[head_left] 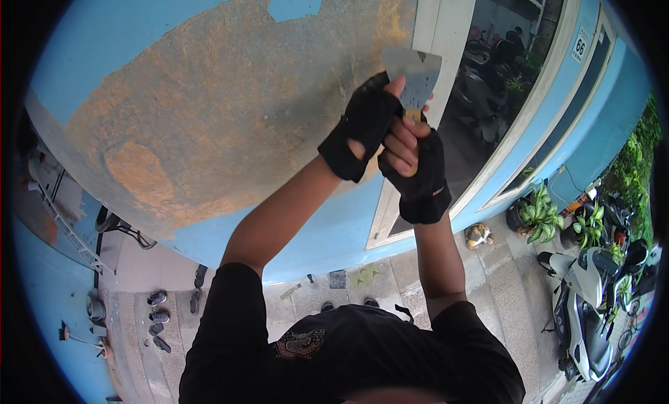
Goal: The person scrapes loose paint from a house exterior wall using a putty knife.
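Note:
Both my hands wear black fingerless gloves and are raised in front of the wall. A putty knife with a wide metal blade and a wooden handle points upward. My right hand is wrapped round its handle. Just to the left, my left hand has its thumb on the lower part of the blade, its other fingers mostly hidden behind it. A large area of the wall is bare grey-brown plaster, bordered by light blue paint. The blade's upper edge lies close to the white window frame.
Dark window glass lies right of the frame. Potted plants and a white scooter stand at the right, near a cat-like patterned shape. Shoes lie on the paving at lower left, by a ladder.

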Motion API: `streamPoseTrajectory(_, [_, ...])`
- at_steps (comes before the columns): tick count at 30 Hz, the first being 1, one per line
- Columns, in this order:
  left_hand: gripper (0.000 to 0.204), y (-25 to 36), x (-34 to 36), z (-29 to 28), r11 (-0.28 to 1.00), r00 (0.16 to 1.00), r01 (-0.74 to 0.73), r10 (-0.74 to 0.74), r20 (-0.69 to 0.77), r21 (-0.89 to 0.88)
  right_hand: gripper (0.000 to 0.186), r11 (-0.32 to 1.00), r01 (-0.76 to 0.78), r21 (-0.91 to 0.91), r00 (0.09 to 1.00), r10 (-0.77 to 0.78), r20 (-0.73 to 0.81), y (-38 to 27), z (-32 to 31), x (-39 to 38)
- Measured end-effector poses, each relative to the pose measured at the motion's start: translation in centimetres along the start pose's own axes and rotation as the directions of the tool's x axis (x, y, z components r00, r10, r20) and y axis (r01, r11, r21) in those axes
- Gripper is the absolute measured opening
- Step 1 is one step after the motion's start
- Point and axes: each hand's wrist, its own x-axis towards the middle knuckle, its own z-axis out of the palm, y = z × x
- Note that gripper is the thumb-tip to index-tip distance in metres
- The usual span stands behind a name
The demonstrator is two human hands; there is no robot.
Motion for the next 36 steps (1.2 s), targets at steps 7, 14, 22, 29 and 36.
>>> streamPoseTrajectory(7, [0.052, 6.8, 6.1, 0.7, 0.976, 0.999, 0.034, -0.039, 0.020, 0.213, 0.016, 0.982, -0.006, 0.190, 0.987, -0.024, 0.159, -2.0, 2.5, 6.2])
streamPoseTrajectory(14, [0.051, 9.1, 6.4, -0.2, 0.917, 0.997, 0.066, -0.075, 0.006, 0.394, 0.018, 0.972, 0.070, 0.226, 0.990, -0.094, 0.101, -0.8, 4.1, 7.3])
streamPoseTrajectory(22, [0.048, 9.2, 6.3, -0.8, 0.902, 1.000, 0.006, -0.009, 0.007, 0.432, 0.024, 0.951, 0.132, 0.279, 0.979, -0.169, 0.116, 0.7, 4.4, 7.7])
streamPoseTrajectory(29, [0.044, 11.4, 5.7, -0.8, 0.886, 0.986, 0.111, -0.153, 0.059, 0.450, 0.020, 0.918, 0.202, 0.342, 0.947, -0.272, 0.171, 1.1, 4.9, 8.8])
streamPoseTrajectory(36, [0.043, 10.6, 6.2, -0.7, 0.877, 0.992, 0.053, -0.101, 0.075, 0.478, 0.019, 0.942, 0.173, 0.286, 0.951, -0.236, 0.200, 1.2, 4.7, 8.3])
